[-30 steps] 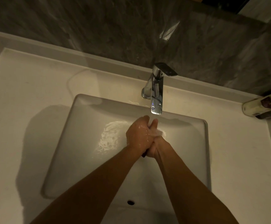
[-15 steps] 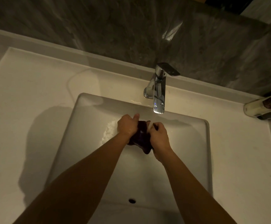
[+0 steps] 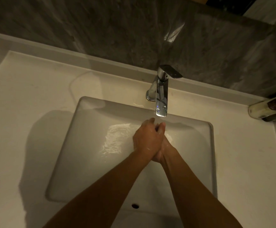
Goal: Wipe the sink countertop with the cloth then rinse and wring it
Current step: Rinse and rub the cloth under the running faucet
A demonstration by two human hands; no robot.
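Over the white sink basin (image 3: 84,170), my left hand (image 3: 146,139) and my right hand (image 3: 166,145) are pressed palm to palm right under the chrome faucet (image 3: 161,96). Water runs from the spout onto my fingertips and ripples in the basin to the left of my hands. The dark cloth is squeezed between my palms and is hidden from view. The pale countertop (image 3: 27,104) surrounds the basin.
A pale bottle (image 3: 265,111) with a dark band lies at the right end of the countertop against the grey marbled wall. An overflow hole (image 3: 135,206) sits in the near wall of the basin. A raised ledge runs along the back.
Half a second ago my hands were apart with the dark cloth stretched between them. They have closed together over the cloth, which no longer shows.
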